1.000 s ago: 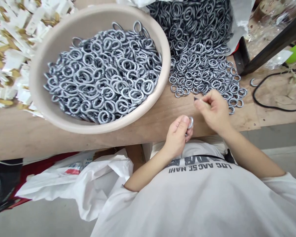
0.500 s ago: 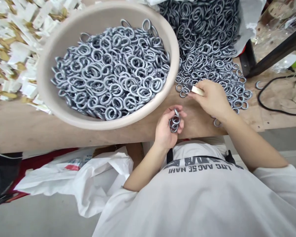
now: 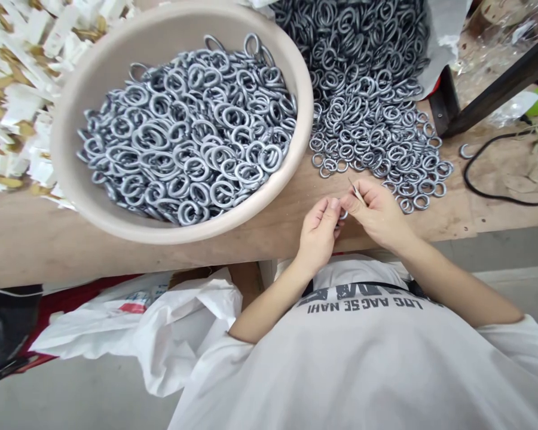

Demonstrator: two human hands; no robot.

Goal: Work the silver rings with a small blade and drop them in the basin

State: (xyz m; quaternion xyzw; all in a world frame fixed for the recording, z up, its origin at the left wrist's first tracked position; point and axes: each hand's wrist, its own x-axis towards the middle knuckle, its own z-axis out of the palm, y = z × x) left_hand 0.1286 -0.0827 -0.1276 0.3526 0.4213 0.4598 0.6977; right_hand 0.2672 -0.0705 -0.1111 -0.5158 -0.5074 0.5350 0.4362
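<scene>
My left hand point(image 3: 319, 232) is closed on grey rings at the table's front edge. One ring point(image 3: 344, 215) shows at its fingertips; the others are mostly hidden behind the fingers. Just to its right, my right hand point(image 3: 380, 216) is closed on a small knife point(image 3: 357, 193) with a pale handle and a dark, thin blade pointing up and left. The two hands meet at the fingertips. Beyond them lies a loose pile of grey rings point(image 3: 376, 131), darker at the back. A big beige tub point(image 3: 233, 224) to the left holds many larger-looking grey rings point(image 3: 183, 137).
White and tan flat pieces point(image 3: 22, 101) are heaped at the far left of the wooden table point(image 3: 94, 251). At the right stand a dark metal bar point(image 3: 497, 89) and a black cable point(image 3: 488, 194). A white plastic bag point(image 3: 174, 322) hangs below the table's front edge.
My right hand has come down and left from the ring pile with the knife. My left hand has turned, closed over its rings and moved right to meet it. The view has shifted slightly.
</scene>
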